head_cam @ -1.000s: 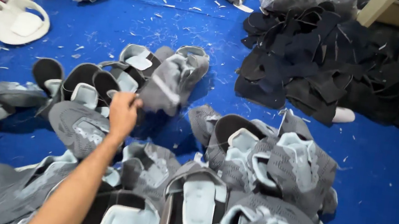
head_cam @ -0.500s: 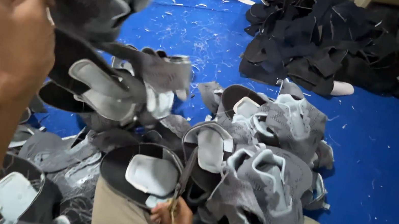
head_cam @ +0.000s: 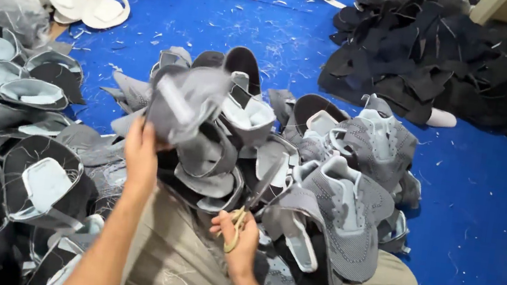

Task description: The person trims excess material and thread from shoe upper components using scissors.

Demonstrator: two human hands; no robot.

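Grey knit shoe upper: light, floppy; left hand fingers clamp its near edge. Right hand fingers closed around brass-handled scissors.

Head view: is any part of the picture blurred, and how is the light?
Head view: even, soft light, no strong shadows or glare; the grey shoe upper in the left hand is motion-blurred; the right hand with scissors and the blue floor look sharp.
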